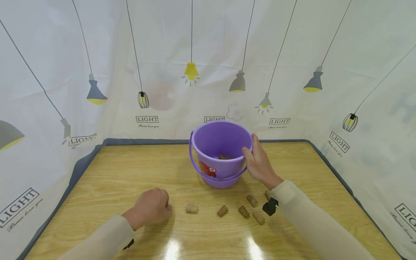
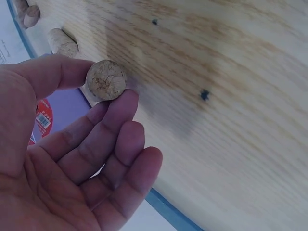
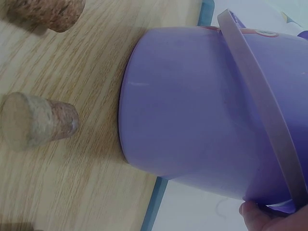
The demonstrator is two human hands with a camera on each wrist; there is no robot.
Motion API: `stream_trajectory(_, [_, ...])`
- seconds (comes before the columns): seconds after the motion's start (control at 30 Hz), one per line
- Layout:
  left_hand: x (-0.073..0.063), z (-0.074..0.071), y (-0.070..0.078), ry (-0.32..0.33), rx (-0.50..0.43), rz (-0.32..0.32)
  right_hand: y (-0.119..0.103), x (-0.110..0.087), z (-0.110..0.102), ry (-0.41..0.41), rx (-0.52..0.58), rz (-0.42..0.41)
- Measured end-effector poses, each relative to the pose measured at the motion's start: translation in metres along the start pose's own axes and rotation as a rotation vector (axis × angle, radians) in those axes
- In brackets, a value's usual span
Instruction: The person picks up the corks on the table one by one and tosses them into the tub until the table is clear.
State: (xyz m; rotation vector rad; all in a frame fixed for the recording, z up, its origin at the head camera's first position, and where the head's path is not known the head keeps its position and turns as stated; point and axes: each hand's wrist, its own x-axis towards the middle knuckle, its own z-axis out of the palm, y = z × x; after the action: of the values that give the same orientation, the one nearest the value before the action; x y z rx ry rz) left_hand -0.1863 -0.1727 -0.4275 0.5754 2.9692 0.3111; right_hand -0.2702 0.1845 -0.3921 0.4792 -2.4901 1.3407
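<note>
A purple bucket [image 1: 224, 169] stands on the wooden table, a few corks [image 1: 224, 157] visible inside it. My right hand [image 1: 260, 164] grips the bucket's rim on its right side, thumb outside. In the right wrist view the bucket wall [image 3: 187, 106] and its lowered handle [image 3: 267, 110] fill much of the picture. Over the table at the left, my left hand [image 1: 151, 207] pinches a cork [image 2: 106, 80] between thumb and fingertips, its round end facing the wrist camera. The head view hides most of that cork behind the hand.
Several loose corks lie in front of the bucket, among them a pale cork [image 1: 192, 208] near the left hand and a darker cork [image 1: 222, 211]. Another cork [image 3: 38, 120] shows beside the bucket's base. A printed cloth [image 1: 169, 101] hangs behind the table [image 1: 130, 169].
</note>
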Motion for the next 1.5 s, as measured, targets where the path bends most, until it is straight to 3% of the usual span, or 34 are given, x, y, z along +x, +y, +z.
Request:
stream_trajectory(0.27, [0.001,-0.005,0.003,0.041,-0.066,0.025,-0.001,-0.001,0.0,-0.009,0.011,0.004])
stream_trajectory(0.53, [0.006,-0.008,0.005,0.159,-0.092,0.064,0.0,0.0,0.0,-0.001,0.01,-0.006])
stream_trajectory(0.93, [0.015,-0.019,0.01,0.337,-0.035,0.158,0.0,-0.001,0.0,-0.001,-0.01,0.007])
stream_trajectory(1.5, [0.025,-0.036,0.024,0.49,0.003,0.204,-0.002,-0.001,0.0,-0.004,-0.006,0.017])
